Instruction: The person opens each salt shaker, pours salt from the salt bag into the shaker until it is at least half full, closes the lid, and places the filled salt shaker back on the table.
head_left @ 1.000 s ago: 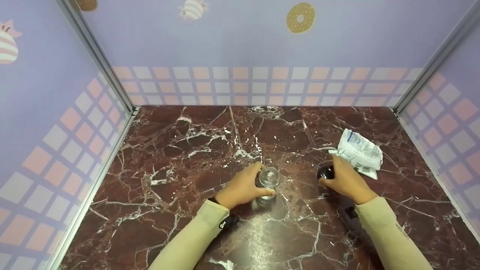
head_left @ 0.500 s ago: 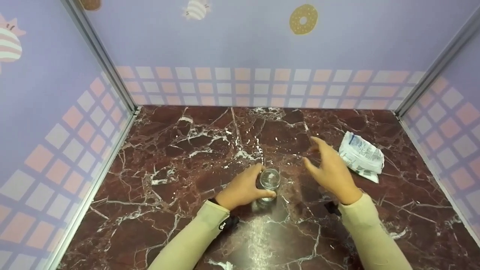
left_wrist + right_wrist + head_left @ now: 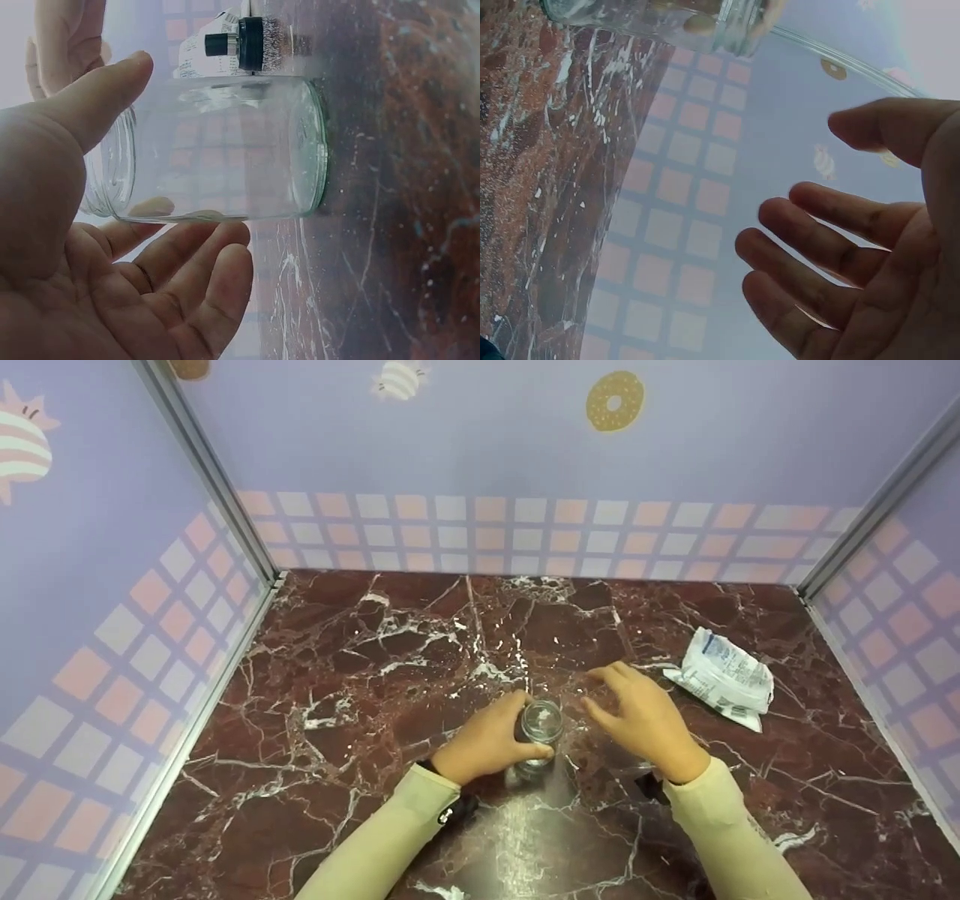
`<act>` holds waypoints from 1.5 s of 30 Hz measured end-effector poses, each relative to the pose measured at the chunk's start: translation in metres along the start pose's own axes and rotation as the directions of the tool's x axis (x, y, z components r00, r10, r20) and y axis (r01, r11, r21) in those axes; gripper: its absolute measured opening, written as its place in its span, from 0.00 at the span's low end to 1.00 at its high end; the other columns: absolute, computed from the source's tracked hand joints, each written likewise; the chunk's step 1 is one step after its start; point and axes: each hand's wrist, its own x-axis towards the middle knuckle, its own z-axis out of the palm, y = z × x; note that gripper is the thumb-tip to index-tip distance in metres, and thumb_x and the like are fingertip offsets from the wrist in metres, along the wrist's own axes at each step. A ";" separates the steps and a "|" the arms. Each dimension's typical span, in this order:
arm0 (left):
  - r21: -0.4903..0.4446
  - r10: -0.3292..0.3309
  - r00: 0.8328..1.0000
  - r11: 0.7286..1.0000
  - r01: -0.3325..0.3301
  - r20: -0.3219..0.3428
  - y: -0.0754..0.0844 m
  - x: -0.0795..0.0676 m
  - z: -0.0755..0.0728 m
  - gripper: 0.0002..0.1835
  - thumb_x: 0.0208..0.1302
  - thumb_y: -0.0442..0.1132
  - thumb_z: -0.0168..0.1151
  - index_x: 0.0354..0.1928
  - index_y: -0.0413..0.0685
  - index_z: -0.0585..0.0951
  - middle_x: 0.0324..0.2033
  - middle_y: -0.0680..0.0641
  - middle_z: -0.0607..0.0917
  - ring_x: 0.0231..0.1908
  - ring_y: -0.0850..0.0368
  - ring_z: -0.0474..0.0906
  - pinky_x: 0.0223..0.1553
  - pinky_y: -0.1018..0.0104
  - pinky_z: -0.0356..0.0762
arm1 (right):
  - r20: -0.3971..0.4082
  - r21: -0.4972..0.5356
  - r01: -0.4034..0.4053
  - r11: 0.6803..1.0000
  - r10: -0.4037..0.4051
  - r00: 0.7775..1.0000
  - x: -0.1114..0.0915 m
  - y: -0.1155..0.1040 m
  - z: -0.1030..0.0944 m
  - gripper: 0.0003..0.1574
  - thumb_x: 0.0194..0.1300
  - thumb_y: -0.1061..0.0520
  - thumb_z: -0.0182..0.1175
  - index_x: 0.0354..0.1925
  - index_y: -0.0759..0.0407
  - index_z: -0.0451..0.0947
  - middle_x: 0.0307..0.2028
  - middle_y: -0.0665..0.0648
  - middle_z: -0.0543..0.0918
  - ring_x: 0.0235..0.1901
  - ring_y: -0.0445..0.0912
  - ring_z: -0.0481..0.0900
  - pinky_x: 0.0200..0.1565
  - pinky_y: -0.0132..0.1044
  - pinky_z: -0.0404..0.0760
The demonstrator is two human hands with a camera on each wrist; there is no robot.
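My left hand (image 3: 487, 741) holds a clear glass jar (image 3: 541, 722) upright on the marble-patterned surface, thumb on the near side and fingers on the far side. The left wrist view shows the jar (image 3: 217, 146) see-through, with a threaded neck. My right hand (image 3: 637, 716) hovers to the right of the jar with fingers spread, holding nothing; the right wrist view shows its bare palm and fingers (image 3: 802, 262). A black lid-like piece with a knob (image 3: 251, 43) stands beyond the jar in the left wrist view. In the head view it is hidden by my right hand.
A crumpled white packet with print (image 3: 724, 675) lies to the right of my right hand. Small white specks (image 3: 517, 649) dot the marbled surface (image 3: 360, 675) beyond the jar. Lilac panels (image 3: 510, 450) with pink and white squares enclose the back and sides.
My right hand has let go of the black piece beside the packet, risen off it and moved left toward the jar. My left hand stays on the jar.
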 end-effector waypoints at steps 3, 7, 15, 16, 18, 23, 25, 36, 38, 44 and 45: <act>0.035 -0.014 1.000 0.999 0.014 -0.005 0.002 -0.002 -0.002 0.42 0.41 0.66 0.71 0.56 0.55 0.69 0.46 0.53 0.79 0.41 0.57 0.78 0.44 0.61 0.77 | 0.025 -0.025 0.006 1.000 -0.006 1.000 0.000 -0.001 0.001 0.22 0.58 0.46 0.65 0.48 0.54 0.78 0.36 0.48 0.77 0.28 0.43 0.71 0.32 0.39 0.73; 0.064 -0.029 0.999 0.998 0.030 -0.019 0.003 -0.001 -0.005 0.43 0.41 0.67 0.70 0.59 0.57 0.68 0.48 0.53 0.80 0.43 0.56 0.79 0.46 0.58 0.77 | 0.037 -0.046 0.011 0.999 -0.010 0.999 0.000 -0.002 0.000 0.22 0.58 0.45 0.65 0.47 0.54 0.78 0.35 0.48 0.76 0.29 0.43 0.72 0.32 0.40 0.74; 0.047 -0.016 0.999 0.999 0.018 -0.035 0.003 0.000 -0.007 0.39 0.44 0.64 0.71 0.57 0.57 0.70 0.48 0.54 0.79 0.45 0.54 0.79 0.47 0.58 0.76 | 0.050 -0.059 0.026 0.998 -0.023 0.998 0.000 -0.003 -0.001 0.23 0.58 0.44 0.65 0.48 0.54 0.79 0.33 0.49 0.76 0.28 0.43 0.71 0.31 0.40 0.74; 0.040 -0.009 0.999 0.999 0.011 -0.040 0.002 0.001 -0.007 0.38 0.44 0.63 0.71 0.56 0.57 0.71 0.47 0.55 0.78 0.45 0.55 0.78 0.47 0.58 0.76 | 0.050 -0.061 0.024 0.998 -0.021 0.999 0.000 -0.003 -0.001 0.22 0.58 0.44 0.64 0.47 0.54 0.79 0.33 0.49 0.76 0.28 0.43 0.71 0.31 0.41 0.73; 0.019 0.003 0.999 1.000 -0.003 -0.051 0.001 0.002 -0.006 0.37 0.43 0.62 0.72 0.55 0.58 0.71 0.47 0.57 0.77 0.46 0.55 0.78 0.49 0.59 0.75 | 0.053 -0.066 0.014 0.998 -0.010 0.999 -0.001 -0.002 -0.001 0.21 0.59 0.44 0.64 0.47 0.53 0.79 0.33 0.49 0.76 0.28 0.43 0.71 0.31 0.41 0.73; -0.028 0.012 0.997 1.000 -0.014 -0.070 -0.004 0.006 -0.005 0.38 0.42 0.61 0.73 0.56 0.60 0.69 0.48 0.59 0.76 0.47 0.57 0.77 0.50 0.59 0.74 | 0.056 -0.066 -0.015 0.998 0.019 0.998 -0.002 0.001 -0.001 0.20 0.59 0.44 0.64 0.46 0.52 0.78 0.33 0.48 0.76 0.29 0.44 0.72 0.32 0.41 0.73; -0.043 0.011 0.998 0.999 -0.014 -0.066 -0.005 0.007 -0.005 0.38 0.42 0.62 0.73 0.56 0.60 0.69 0.47 0.58 0.77 0.47 0.57 0.77 0.50 0.59 0.74 | 0.055 -0.066 -0.018 0.998 0.022 0.998 -0.002 0.001 -0.002 0.21 0.58 0.44 0.64 0.46 0.52 0.78 0.33 0.48 0.76 0.29 0.44 0.72 0.32 0.41 0.73; -0.062 0.030 0.998 0.998 -0.033 -0.047 -0.010 0.015 -0.005 0.39 0.43 0.61 0.73 0.59 0.60 0.70 0.49 0.57 0.77 0.49 0.54 0.77 0.50 0.59 0.74 | 0.055 -0.070 -0.009 0.997 0.013 0.998 -0.003 0.005 -0.002 0.24 0.58 0.44 0.64 0.48 0.56 0.78 0.33 0.50 0.75 0.29 0.45 0.72 0.32 0.42 0.73; -0.062 0.035 0.998 0.997 -0.038 -0.050 -0.011 0.015 -0.005 0.39 0.43 0.60 0.73 0.58 0.60 0.70 0.49 0.56 0.78 0.49 0.53 0.77 0.50 0.58 0.74 | 0.051 -0.069 -0.008 0.998 0.012 0.999 -0.002 0.006 -0.002 0.25 0.58 0.44 0.64 0.49 0.56 0.77 0.34 0.50 0.76 0.30 0.45 0.73 0.33 0.43 0.74; -0.066 0.037 0.999 0.997 -0.040 -0.040 -0.011 0.015 -0.005 0.40 0.43 0.62 0.72 0.59 0.57 0.70 0.50 0.53 0.78 0.48 0.55 0.77 0.50 0.58 0.74 | 0.030 0.007 -0.036 0.999 0.036 0.999 -0.004 0.017 -0.009 0.22 0.60 0.47 0.62 0.51 0.54 0.76 0.42 0.51 0.79 0.37 0.45 0.76 0.40 0.44 0.78; -0.069 0.035 0.999 0.997 -0.038 -0.038 -0.011 0.015 -0.005 0.40 0.43 0.62 0.72 0.59 0.57 0.70 0.50 0.52 0.79 0.48 0.56 0.76 0.50 0.58 0.74 | 0.025 0.036 -0.052 0.998 0.051 0.998 -0.005 0.023 -0.012 0.22 0.61 0.48 0.62 0.52 0.53 0.76 0.44 0.51 0.79 0.39 0.44 0.77 0.42 0.44 0.78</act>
